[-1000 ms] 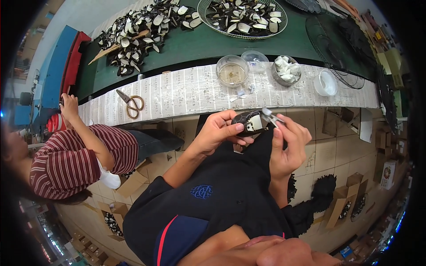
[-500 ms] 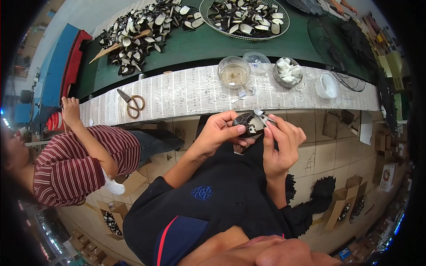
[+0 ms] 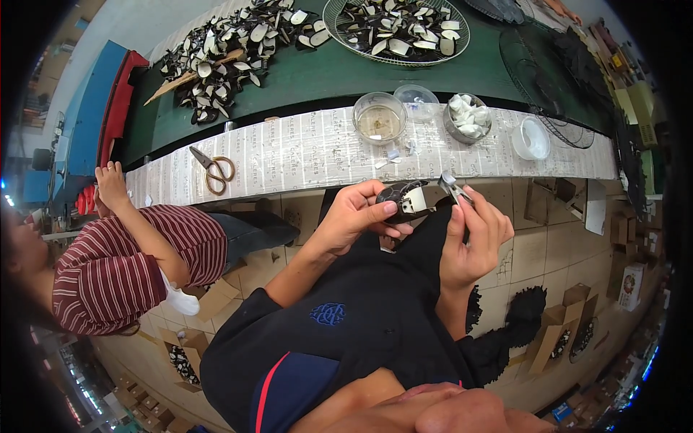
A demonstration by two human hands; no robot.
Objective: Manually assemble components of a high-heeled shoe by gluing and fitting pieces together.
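My left hand (image 3: 364, 214) grips a shoe heel (image 3: 393, 195) wrapped in dark, reptile-patterned leather. Its cream-white side faces up to the right, and small dark notches or tabs mark the edge between leather and white. A pair of pincers (image 3: 453, 186) with a pale metal head is held in my right hand (image 3: 474, 242), fingers closed round the handles. The jaws stay apart from the heel, a short way to its right. Both hands are just in front of the near edge of the paper-covered bench strip (image 3: 296, 155).
Scissors (image 3: 214, 172) lie at the strip's left. Behind my hands stand a clear tub (image 3: 380, 119), a can of white wads (image 3: 468, 117) and a white cup (image 3: 531, 139). Further back are a heap of heels (image 3: 216, 61) and a wire basket (image 3: 332, 43). A co-worker (image 3: 119, 267) is at left.
The pincers, close against the heel's white part before, have moved right and away from it with my right hand. More of the white side shows. My left hand has barely shifted.
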